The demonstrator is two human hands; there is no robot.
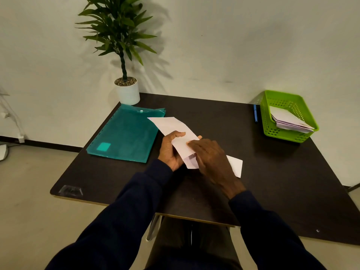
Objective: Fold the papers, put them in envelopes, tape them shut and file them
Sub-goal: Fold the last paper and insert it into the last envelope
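Note:
A long white envelope (173, 127) is lifted above the middle of the dark table (272, 172), slanting from far left to near right. My left hand (169, 151) grips its near end from the left side. My right hand (209, 158) lies over the same end with its fingers at the envelope's mouth, covering it. A folded white paper (236, 164) sticks out from under my right hand on the table side. I cannot tell whether that paper is inside the envelope.
A teal plastic snap folder (124, 135) lies flat at the left. A green basket (288, 115) holding several envelopes stands at the far right, a blue pen (255, 113) beside it. A potted plant (127, 90) sits at the far left corner.

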